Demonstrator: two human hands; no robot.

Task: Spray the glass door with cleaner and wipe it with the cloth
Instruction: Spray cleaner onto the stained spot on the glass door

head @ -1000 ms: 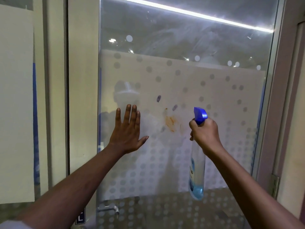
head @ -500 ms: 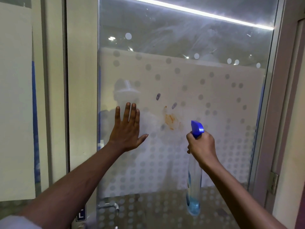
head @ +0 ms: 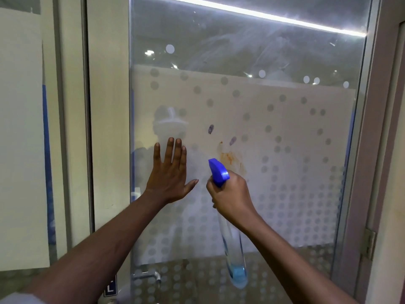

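The glass door [head: 285, 132] fills the view, frosted with grey dots, clear at the top. An orange smear [head: 230, 157] and two purple smudges [head: 210, 129] mark its middle. My left hand [head: 169, 174] lies flat on the glass, fingers spread, left of the smear. My right hand [head: 230, 196] grips the neck of a clear spray bottle [head: 234, 255] with a blue trigger head [head: 218, 172] and a little blue liquid at the bottom. The nozzle sits just below-left of the smear. No cloth is in view.
A metal door handle [head: 146, 276] sticks out at the lower left of the door. The door frame with a hinge [head: 369, 244] runs down the right side. Cream wall panels [head: 22, 139] stand to the left.
My right hand has carried the spray bottle down and to the left, from right of the smear to just below it. My left hand has stayed flat on the glass.
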